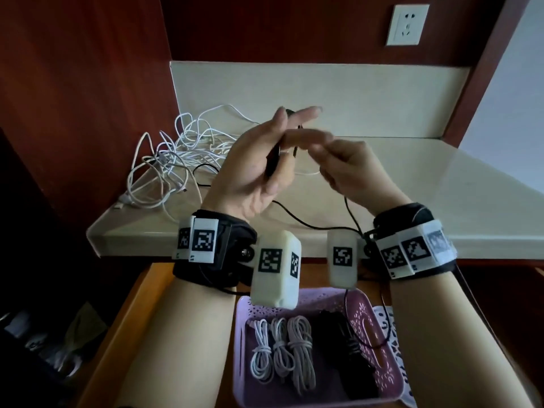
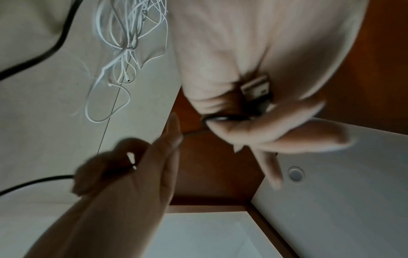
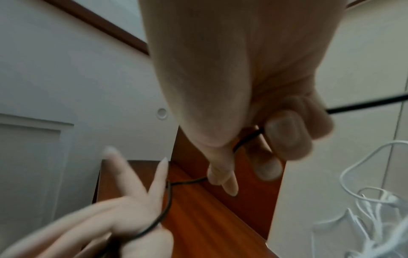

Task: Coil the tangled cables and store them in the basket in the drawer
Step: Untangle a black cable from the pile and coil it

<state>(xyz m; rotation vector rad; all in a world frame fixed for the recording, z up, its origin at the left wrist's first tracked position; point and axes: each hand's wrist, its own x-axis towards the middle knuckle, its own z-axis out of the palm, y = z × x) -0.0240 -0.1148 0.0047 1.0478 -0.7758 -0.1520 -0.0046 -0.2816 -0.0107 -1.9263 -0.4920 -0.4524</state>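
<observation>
While both my hands are raised over the worktop (image 1: 412, 184) | left hand (image 1: 253, 160) pinches black cable (image 1: 297, 220) loops, plug end at the palm | right hand (image 1: 350, 169) curls round the same cable | white tangle (image 1: 173, 151) at 10 o'clock | lilac basket (image 1: 379, 378), coils inside, at 6 o'clock.

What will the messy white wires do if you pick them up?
The tangled white cables would probably flop and dangle, since they lie in loose loops on the countertop. They would likely come up together, because the strands cross each other. They look thin, so probably light.
</observation>
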